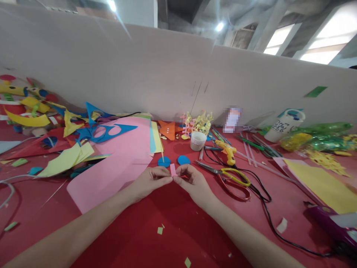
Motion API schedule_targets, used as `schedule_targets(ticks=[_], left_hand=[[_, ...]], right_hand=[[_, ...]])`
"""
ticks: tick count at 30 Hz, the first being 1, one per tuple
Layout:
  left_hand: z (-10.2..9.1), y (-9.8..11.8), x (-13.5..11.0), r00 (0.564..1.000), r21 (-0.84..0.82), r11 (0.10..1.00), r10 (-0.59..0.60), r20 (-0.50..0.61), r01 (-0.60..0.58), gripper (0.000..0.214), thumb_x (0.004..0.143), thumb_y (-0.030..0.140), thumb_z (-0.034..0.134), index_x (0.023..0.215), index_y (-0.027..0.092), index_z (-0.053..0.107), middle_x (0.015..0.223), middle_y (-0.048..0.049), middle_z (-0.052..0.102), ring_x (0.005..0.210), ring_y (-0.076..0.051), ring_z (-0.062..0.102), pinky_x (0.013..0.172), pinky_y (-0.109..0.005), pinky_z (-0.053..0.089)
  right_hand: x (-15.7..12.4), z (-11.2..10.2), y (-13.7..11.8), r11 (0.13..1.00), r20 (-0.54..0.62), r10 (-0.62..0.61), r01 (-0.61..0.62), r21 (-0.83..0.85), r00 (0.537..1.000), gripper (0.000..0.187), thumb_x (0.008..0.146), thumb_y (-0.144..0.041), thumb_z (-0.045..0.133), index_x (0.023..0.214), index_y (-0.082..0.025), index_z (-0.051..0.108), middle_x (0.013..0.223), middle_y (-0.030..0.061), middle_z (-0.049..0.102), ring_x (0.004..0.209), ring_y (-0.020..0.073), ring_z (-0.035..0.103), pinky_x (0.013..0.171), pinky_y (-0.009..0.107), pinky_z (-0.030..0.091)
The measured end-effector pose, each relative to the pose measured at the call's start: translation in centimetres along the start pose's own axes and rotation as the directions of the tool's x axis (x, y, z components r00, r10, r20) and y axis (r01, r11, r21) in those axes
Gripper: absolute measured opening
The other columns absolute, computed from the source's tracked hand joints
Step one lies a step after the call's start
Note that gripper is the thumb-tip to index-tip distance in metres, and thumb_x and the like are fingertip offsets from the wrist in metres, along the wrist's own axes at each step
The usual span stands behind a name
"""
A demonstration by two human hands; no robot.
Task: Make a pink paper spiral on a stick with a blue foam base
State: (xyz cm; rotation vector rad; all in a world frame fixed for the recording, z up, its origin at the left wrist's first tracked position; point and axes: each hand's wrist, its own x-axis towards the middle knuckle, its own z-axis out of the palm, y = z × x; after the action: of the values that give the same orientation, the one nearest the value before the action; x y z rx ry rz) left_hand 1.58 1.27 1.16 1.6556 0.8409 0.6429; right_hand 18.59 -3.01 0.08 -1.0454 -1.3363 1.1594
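Observation:
Both of my hands meet above the red table, pinching a small pink strip (173, 170) that stands up between the fingertips. My left hand (152, 180) is closed on its lower left side. From the right, my right hand (194, 184) grips the same strip with thumb and forefinger. Just beyond the fingers lie two blue discs, one on the left (164, 161) with a thin pale stick on it and one on the right (183, 160). Scissors (223, 175) with yellow and red handles rest close to my right hand.
A yellow glue gun (227, 150), a white cup (198, 141) and curly yellow and pink pieces (202, 123) are at the back. Pink sheets (122, 160) and blue cut-out scraps (111, 130) cover the left. A purple glue gun (329, 227) and black cable (267, 212) lie right.

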Motion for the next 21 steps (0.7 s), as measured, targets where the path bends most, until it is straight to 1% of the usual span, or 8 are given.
schedule_targets(ticks=[3,6,8,10,12,14,18,21], left_hand=[[-0.05,-0.19,0.07,1.000,0.011,1.000,0.018,0.008,-0.018,0.019,0.075,0.035,0.059,0.074,0.018,0.069,0.079,-0.0021,0.061,0.075,-0.015,0.054,0.072,-0.028,0.041],[-0.03,-0.34,0.15,1.000,0.042,0.999,0.029,-0.009,-0.029,0.019,0.075,0.034,0.058,0.071,0.018,0.068,0.075,-0.0013,0.060,0.071,-0.014,0.053,0.067,-0.026,0.041],[0.03,-0.28,0.18,0.999,0.084,0.996,0.044,-0.019,-0.042,0.017,0.074,0.031,0.058,0.067,0.017,0.066,0.072,-0.0008,0.058,0.069,-0.014,0.053,0.065,-0.025,0.040],[0.13,-0.09,0.17,0.998,0.145,0.987,0.067,-0.021,-0.063,0.015,0.072,0.026,0.057,0.063,0.017,0.064,0.069,-0.0001,0.056,0.067,-0.013,0.052,0.064,-0.024,0.040],[0.26,0.14,0.13,0.995,0.203,0.976,0.092,-0.031,-0.084,0.015,0.072,0.023,0.056,0.059,0.017,0.061,0.068,0.0006,0.054,0.065,-0.012,0.050,0.063,-0.024,0.039],[0.39,0.36,0.09,0.994,0.231,0.969,0.098,-0.054,-0.083,0.015,0.072,0.024,0.056,0.061,0.017,0.061,0.068,0.0006,0.055,0.065,-0.013,0.050,0.063,-0.024,0.039],[0.55,0.53,0.04,0.995,0.208,0.977,0.062,-0.076,-0.045,0.016,0.073,0.031,0.058,0.068,0.018,0.064,0.072,-0.0002,0.056,0.068,-0.014,0.051,0.064,-0.025,0.039],[0.54,0.46,0.02,0.994,0.193,0.980,0.074,-0.083,-0.056,0.018,0.075,0.032,0.057,0.067,0.017,0.064,0.071,0.0001,0.054,0.066,-0.013,0.050,0.063,-0.025,0.039]], right_hand=[[0.14,-0.26,0.14,0.998,0.019,0.033,-0.033,0.047,0.999,0.021,0.070,-0.034,0.066,0.081,-0.020,0.054,0.078,-0.0008,0.054,0.076,0.0126,0.052,0.071,0.026,0.043],[0.28,-0.51,0.39,0.993,0.072,0.089,-0.094,0.077,0.993,0.023,0.070,-0.037,0.067,0.080,-0.020,0.056,0.075,-0.0014,0.055,0.070,0.0117,0.053,0.070,0.026,0.043],[0.38,-0.61,0.60,0.989,0.107,0.116,-0.125,0.082,0.987,0.025,0.068,-0.039,0.067,0.078,-0.019,0.058,0.072,-0.0016,0.057,0.066,0.0114,0.053,0.067,0.026,0.043],[0.43,-0.64,0.76,0.989,0.119,0.128,-0.135,0.061,0.985,0.026,0.067,-0.041,0.068,0.076,-0.018,0.058,0.069,-0.0020,0.056,0.063,0.0111,0.052,0.065,0.026,0.043],[0.44,-0.62,0.78,0.992,0.107,0.123,-0.127,0.027,0.987,0.026,0.067,-0.041,0.068,0.073,-0.018,0.057,0.067,-0.0024,0.055,0.061,0.0108,0.051,0.064,0.026,0.042],[0.40,-0.60,0.67,0.994,0.081,0.109,-0.109,-0.002,0.991,0.025,0.068,-0.042,0.067,0.071,-0.018,0.057,0.065,-0.0025,0.054,0.061,0.0108,0.050,0.063,0.025,0.042],[0.36,-0.60,0.43,0.995,-0.001,0.098,-0.098,-0.014,0.995,0.027,0.068,-0.042,0.066,0.066,-0.019,0.053,0.063,-0.0027,0.052,0.059,0.0110,0.048,0.061,0.025,0.040],[0.33,-0.56,0.36,0.995,-0.006,0.102,-0.103,-0.015,0.995,0.025,0.069,-0.040,0.065,0.066,-0.018,0.053,0.064,-0.0022,0.052,0.059,0.0111,0.048,0.059,0.024,0.041]])
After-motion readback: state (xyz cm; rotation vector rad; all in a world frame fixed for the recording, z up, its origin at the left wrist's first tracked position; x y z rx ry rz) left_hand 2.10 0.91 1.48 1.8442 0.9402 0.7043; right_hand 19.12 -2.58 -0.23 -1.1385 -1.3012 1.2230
